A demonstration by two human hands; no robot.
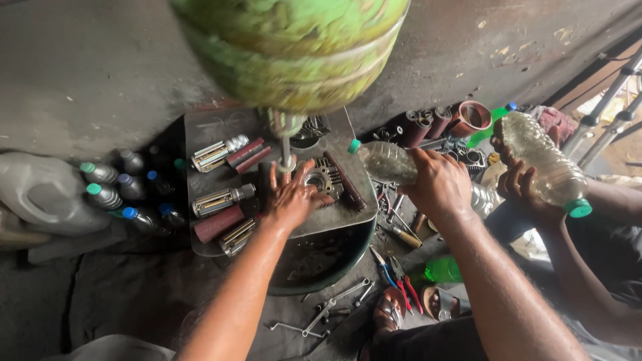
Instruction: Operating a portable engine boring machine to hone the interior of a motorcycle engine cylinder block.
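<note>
Grimy concrete floor (100,80), workshop setting, seen from above; a blurred green round object (294,47) fills the top of the view, with a thin metal stem running down from it. A grey metal tray (214,127) sits over a dark green basin (334,267) and carries ribbed metal cylinders and dark red tubes. Left hand (291,197): fingers spread, palm down, resting on the tray and touching a finned metal engine part (326,179) just beside the stem; it grips nothing. Right hand (438,184): closed around a clear plastic bottle with a green cap (384,162), held on its side, cap end pointing toward the tray. A second person's hand (525,190), at right, holds another clear bottle (542,157), tilted with its green cap lowermost. Left of the tray: small dark bottles with blue and green caps (110,190) and a grey jug (40,194). Below the basin on the floor: spanners (334,304), red-handled pliers (406,287), a screwdriver (401,234). More dark red tubes (428,124) lie beyond the right hand.
</note>
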